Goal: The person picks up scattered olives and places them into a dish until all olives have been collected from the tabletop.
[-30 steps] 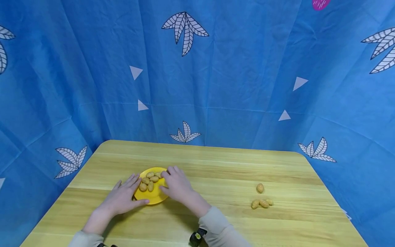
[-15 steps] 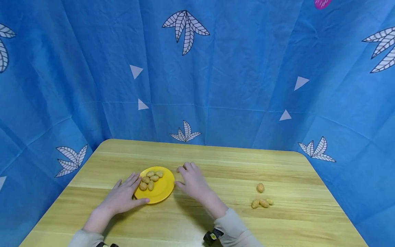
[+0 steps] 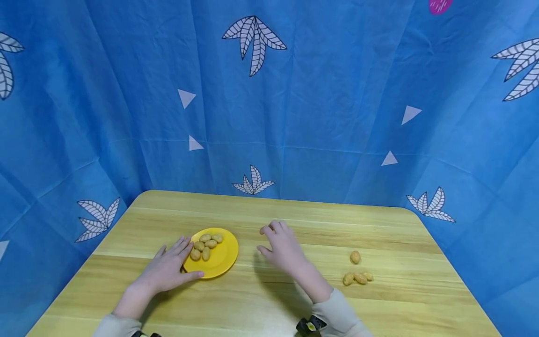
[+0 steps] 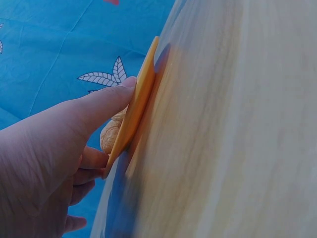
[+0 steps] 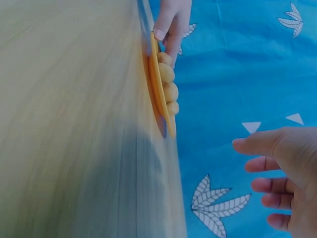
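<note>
A round yellow plate (image 3: 224, 257) stands on the table at left of centre in the head view. Several tan, wrinkled, oval nut-like pieces (image 3: 205, 253) lie together on its left half. My left hand (image 3: 168, 269) rests at the plate's left edge, fingers stretched out; in the left wrist view its thumb (image 4: 111, 96) lies over the rim. My right hand (image 3: 285, 248) hovers right of the plate, fingers loosely bent and apart, holding nothing. The right wrist view shows those fingers (image 5: 262, 186) bare of anything.
On the table's right side lie more of these pieces: a single one (image 3: 355, 257), and a row of three (image 3: 360, 278) in front of it. The wooden table (image 3: 320, 224) has a blue patterned curtain (image 3: 320, 93) behind it and at its sides.
My right hand has drawn back from over the plate and moved right across the table. The left hand, the plate and the pieces stay where they were.
</note>
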Motion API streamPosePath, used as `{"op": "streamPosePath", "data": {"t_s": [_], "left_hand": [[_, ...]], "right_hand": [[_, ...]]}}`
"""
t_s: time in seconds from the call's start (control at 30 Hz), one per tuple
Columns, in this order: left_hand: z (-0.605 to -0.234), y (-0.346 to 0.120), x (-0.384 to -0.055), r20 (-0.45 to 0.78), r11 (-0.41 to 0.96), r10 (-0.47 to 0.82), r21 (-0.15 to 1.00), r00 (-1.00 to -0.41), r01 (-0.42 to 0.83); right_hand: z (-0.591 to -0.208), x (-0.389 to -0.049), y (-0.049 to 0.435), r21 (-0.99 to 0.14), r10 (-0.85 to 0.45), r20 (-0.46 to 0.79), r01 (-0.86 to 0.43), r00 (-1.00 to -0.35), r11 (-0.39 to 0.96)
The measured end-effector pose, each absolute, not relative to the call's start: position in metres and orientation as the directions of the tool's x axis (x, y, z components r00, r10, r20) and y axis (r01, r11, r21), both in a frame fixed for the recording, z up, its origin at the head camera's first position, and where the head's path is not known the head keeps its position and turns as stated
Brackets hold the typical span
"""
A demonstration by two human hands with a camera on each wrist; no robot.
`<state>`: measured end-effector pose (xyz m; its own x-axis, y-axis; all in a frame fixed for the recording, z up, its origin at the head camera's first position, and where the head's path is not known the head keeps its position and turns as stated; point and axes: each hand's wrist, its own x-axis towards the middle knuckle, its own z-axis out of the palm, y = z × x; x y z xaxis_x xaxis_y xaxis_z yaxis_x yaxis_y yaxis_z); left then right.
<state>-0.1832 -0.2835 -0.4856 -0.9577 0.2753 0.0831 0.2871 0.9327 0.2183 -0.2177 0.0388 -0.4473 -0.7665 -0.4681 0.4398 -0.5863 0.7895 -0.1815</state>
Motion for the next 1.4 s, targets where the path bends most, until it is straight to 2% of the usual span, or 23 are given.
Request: {"op": "streamPosePath", "data": {"t_s": [0.67,1.03,1.4], "left_hand": [[-0.487,-0.282,-0.182,0.077,0.930,0.279,0.228,-0.957,0.289],[-0.488,-0.282,-0.183,0.072,0.931,0.280,0.223,-0.957,0.289],[-0.486,-0.282,-0.184,0.085,0.929,0.279,0.227,-0.957,0.291]], "right_hand": [[-0.450,-0.204,0.094,-0.148,-0.425,0.483,-0.549,-0.766,0.822],[-0.454,-0.197,0.124,-0.123,-0.365,0.476,-0.472,-0.800,0.873],[-0.451,-0.193,0.151,-0.111,-0.331,0.512,-0.443,-0.793,0.890]]}}
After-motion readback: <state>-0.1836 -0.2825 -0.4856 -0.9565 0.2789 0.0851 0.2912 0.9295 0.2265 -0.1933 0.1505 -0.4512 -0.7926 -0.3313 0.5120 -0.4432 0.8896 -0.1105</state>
